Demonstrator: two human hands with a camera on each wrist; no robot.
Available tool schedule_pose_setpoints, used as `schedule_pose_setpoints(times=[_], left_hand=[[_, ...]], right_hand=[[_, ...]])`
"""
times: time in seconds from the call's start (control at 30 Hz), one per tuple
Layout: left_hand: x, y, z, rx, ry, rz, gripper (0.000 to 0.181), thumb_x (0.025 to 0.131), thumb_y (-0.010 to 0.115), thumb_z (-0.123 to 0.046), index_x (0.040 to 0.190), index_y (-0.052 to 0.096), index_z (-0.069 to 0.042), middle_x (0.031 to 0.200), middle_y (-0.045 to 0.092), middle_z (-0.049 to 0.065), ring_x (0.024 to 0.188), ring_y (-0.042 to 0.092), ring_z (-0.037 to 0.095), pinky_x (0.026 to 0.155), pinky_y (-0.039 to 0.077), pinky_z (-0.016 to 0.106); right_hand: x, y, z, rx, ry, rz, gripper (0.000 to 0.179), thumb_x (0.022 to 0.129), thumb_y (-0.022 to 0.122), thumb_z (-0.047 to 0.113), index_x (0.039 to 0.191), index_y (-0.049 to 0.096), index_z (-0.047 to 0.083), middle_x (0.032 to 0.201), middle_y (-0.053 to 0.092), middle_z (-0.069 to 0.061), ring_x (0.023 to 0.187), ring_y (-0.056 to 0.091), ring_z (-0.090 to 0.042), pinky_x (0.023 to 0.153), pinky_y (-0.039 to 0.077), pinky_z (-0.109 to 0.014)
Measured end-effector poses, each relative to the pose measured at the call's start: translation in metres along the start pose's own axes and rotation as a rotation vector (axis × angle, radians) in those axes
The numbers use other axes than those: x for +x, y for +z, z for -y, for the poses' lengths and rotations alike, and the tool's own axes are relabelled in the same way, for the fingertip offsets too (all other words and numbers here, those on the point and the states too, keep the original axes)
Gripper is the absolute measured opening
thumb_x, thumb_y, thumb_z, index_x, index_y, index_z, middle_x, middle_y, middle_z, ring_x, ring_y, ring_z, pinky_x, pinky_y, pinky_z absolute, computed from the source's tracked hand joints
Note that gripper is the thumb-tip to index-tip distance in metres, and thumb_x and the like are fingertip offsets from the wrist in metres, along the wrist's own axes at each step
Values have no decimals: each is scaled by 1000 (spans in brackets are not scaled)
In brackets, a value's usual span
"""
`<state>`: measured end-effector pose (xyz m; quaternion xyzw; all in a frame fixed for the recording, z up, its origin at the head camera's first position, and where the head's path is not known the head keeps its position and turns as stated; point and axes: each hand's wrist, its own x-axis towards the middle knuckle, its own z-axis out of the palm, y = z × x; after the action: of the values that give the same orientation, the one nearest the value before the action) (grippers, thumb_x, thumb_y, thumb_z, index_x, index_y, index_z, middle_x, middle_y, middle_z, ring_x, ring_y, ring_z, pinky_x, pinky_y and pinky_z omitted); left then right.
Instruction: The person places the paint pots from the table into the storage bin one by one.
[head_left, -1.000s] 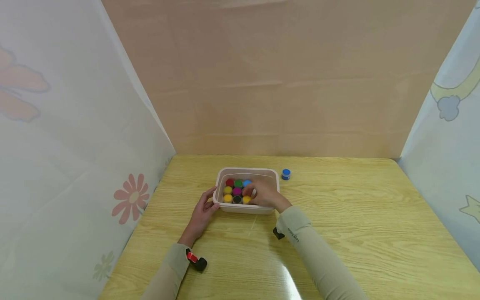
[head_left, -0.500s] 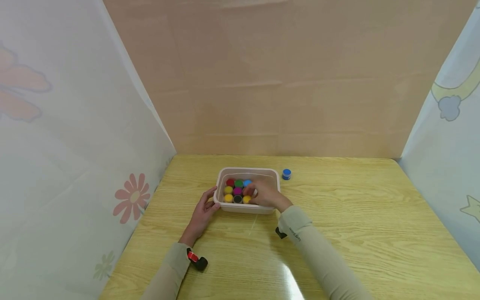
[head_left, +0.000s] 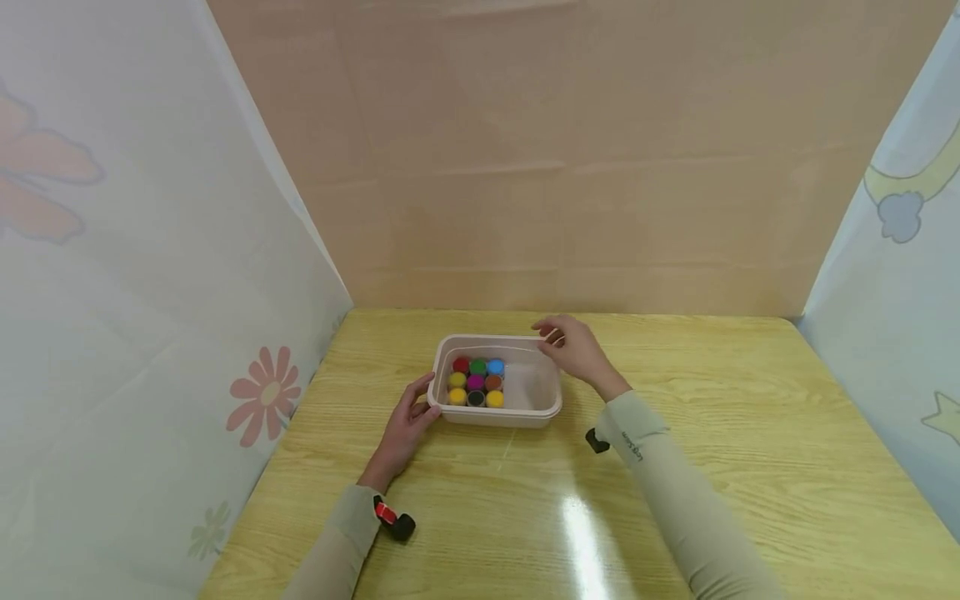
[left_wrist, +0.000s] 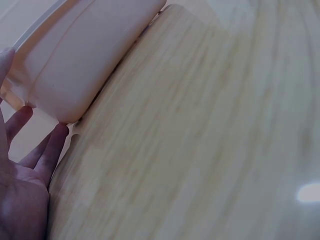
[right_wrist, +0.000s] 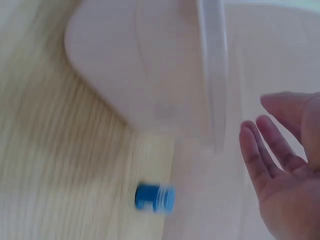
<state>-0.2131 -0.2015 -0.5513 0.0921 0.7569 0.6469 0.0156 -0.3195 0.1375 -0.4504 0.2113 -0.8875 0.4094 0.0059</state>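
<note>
A pale pink plastic box [head_left: 536, 421] stands on the table, with several small jars with coloured lids packed in rows in its left part. Among them are a purple-lidded jar [head_left: 476, 382] and a brown-lidded jar [head_left: 493, 382]. My left hand [head_left: 403, 429] rests at the box's front left corner; in the left wrist view its fairly straight fingertips touch the wall. Above the back right corner hovers my right hand [head_left: 576, 348], fingers loosely bent and holding nothing. The right wrist view shows a small blue jar [right_wrist: 155, 198] beyond the box; the right hand hides it in the head view.
The wooden table [head_left: 712, 450] extends widely to the right and in front of the box. A brown sheet [head_left: 570, 167] rises behind it. Patterned white sheets stand at the left [head_left: 180, 275] and right [head_left: 900, 275].
My right hand has come up out of the box and moved back and right over its rim, uncovering the brown-lidded jar and the box's right part. The left hand stays put.
</note>
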Motion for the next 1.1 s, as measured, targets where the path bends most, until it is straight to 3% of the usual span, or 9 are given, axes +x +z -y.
schedule_pose_setpoints(times=[0.2, 0.57, 0.87, 1.1], left_hand=[[0, 1, 0, -8, -5, -2, 60, 104, 64, -30, 158, 38, -34, 160, 40, 13, 138, 54, 41, 110, 50, 40], [-2, 2, 3, -1, -11, -17, 60, 104, 64, -30, 158, 38, -35, 160, 41, 12, 138, 54, 41, 109, 51, 38], [-3, 2, 6, 10, -19, -19, 58, 104, 64, -31, 156, 40, -38, 158, 44, 9, 136, 57, 37, 108, 51, 37], [-2, 3, 2, 17, -4, -21, 58, 104, 63, -32, 157, 40, -37, 159, 43, 9, 137, 56, 37, 108, 52, 39]], right_hand=[[5, -18, -30, -34, 61, -72, 40, 99, 66, 3, 138, 61, -3, 127, 62, -27, 114, 63, -42, 99, 54, -54], [4, -13, -78, -10, 257, 34, 57, 104, 61, 17, 154, 43, -1, 155, 41, -31, 139, 43, -54, 112, 42, -64], [-5, 2, -87, -14, 290, 49, 47, 105, 61, 18, 147, 53, -3, 147, 48, -30, 130, 53, -48, 107, 48, -59], [-3, 1, -86, -31, 279, 33, 42, 104, 62, 17, 142, 58, -2, 144, 54, -28, 124, 58, -45, 101, 53, -55]])
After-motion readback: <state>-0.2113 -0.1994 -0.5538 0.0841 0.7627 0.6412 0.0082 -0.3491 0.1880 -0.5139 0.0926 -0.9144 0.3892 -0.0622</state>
